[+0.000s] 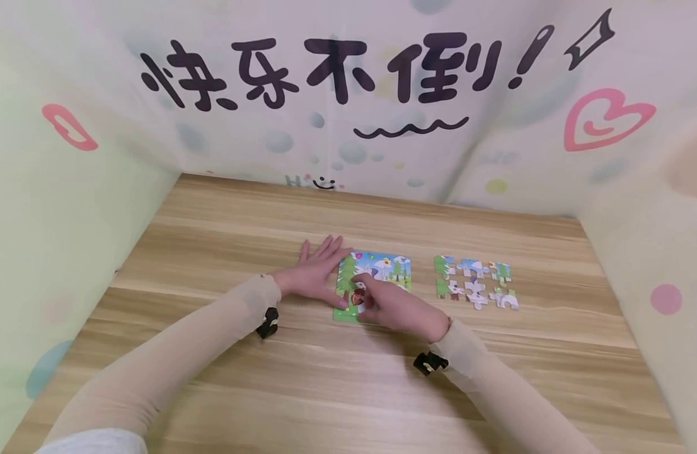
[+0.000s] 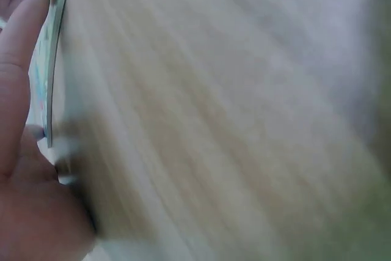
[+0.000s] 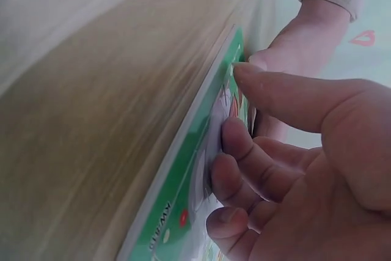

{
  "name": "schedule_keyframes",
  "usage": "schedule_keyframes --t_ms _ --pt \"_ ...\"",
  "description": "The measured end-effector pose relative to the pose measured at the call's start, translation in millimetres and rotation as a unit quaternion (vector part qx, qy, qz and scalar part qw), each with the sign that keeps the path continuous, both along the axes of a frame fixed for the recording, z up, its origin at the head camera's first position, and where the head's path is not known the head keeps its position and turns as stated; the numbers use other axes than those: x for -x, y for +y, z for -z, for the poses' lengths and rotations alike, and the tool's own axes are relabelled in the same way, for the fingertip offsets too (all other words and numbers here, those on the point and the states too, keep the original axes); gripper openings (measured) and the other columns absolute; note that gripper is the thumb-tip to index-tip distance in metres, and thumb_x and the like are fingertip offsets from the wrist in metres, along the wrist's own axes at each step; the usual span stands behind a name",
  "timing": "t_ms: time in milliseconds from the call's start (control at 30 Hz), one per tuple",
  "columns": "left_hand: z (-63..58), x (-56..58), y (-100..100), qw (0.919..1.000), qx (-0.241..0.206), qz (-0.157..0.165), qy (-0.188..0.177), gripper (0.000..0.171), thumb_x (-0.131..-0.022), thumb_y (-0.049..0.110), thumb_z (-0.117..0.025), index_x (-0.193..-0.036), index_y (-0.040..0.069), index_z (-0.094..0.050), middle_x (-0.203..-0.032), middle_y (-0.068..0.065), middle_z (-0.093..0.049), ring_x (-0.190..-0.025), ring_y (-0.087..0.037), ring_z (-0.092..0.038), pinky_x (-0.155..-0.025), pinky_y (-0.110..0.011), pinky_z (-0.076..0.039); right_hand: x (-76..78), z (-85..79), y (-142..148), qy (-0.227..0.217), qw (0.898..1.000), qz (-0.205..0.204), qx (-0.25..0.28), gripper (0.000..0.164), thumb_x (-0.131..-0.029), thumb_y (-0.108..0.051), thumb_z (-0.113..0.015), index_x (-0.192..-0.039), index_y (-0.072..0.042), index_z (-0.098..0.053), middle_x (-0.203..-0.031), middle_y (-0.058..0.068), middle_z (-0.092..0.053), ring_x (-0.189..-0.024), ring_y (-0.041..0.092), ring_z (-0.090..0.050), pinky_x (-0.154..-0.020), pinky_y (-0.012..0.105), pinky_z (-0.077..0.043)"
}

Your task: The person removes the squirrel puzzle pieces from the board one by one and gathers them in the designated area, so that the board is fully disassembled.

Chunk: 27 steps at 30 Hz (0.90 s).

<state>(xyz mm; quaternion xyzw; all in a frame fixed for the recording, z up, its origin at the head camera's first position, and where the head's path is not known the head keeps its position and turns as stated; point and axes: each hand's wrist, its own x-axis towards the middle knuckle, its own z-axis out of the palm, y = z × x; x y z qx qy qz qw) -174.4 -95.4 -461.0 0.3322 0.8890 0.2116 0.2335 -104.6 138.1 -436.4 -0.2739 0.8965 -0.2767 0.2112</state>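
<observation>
On the wooden table lies a jigsaw puzzle board (image 1: 397, 268) with a bright picture of trees, sky and green ground. My left hand (image 1: 313, 274) is spread at its left side, with the thumb on the board's lower left part and the fingertips by its upper left corner. Above the board, my right hand (image 1: 396, 309) bends its fingers down to the surface, the thumb and index finger spaced apart. In the right wrist view, the thumb (image 3: 275, 93) and curled fingers (image 3: 238, 157) touch the board's face; whether they pinch a piece is hidden.
Several loose jigsaw pieces (image 1: 476, 292) lie in two rows to the right of the board. A printed cloth wall (image 1: 337, 145) stands behind the table (image 1: 269, 391), with cloth sides at left and right. A black wrist device (image 1: 432, 362) sits at the right wrist.
</observation>
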Motion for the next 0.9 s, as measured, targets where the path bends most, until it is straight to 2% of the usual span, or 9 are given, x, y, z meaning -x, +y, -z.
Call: schedule_keyframes --t_ms 300,633,900 --pt "-3.2 8.6 -14.1 0.9978 0.040 0.051 -0.016 0.132 -0.078 0.064 -0.084 -0.169 0.018 0.000 -0.173 -0.013 0.017 -0.159 -0.031 0.019 -0.122 -0.064 0.017 4.2 10.1 -10.8 0.025 1.000 -0.002 -0.007 0.048 -0.092 -0.012 -0.080 -0.134 -0.004 -0.058 -0.088 -0.003 -0.062 -0.076 0.011 -0.055 -0.072 0.029 -0.051" --pt "-0.6 5.9 -18.8 0.9979 0.042 0.049 -0.009 0.132 -0.078 0.066 -0.082 -0.169 0.018 0.000 -0.173 -0.013 0.017 -0.159 -0.032 0.018 -0.122 -0.065 0.017 4.6 5.2 -24.6 0.008 0.999 0.022 -0.023 0.042 -0.092 -0.016 -0.081 -0.124 -0.005 -0.057 -0.081 -0.002 -0.059 -0.070 0.011 -0.053 -0.064 0.028 -0.048" --pt "-5.1 4.1 -12.7 0.9986 0.025 0.047 -0.002 0.132 -0.078 0.063 -0.084 -0.169 0.017 -0.001 -0.173 -0.014 0.016 -0.159 -0.032 0.019 -0.121 -0.065 0.018 2.2 -1.7 -22.8 0.022 0.998 0.031 -0.040 0.047 -0.087 -0.017 -0.086 -0.122 -0.006 -0.057 -0.080 -0.002 -0.060 -0.068 0.011 -0.054 -0.063 0.029 -0.049"
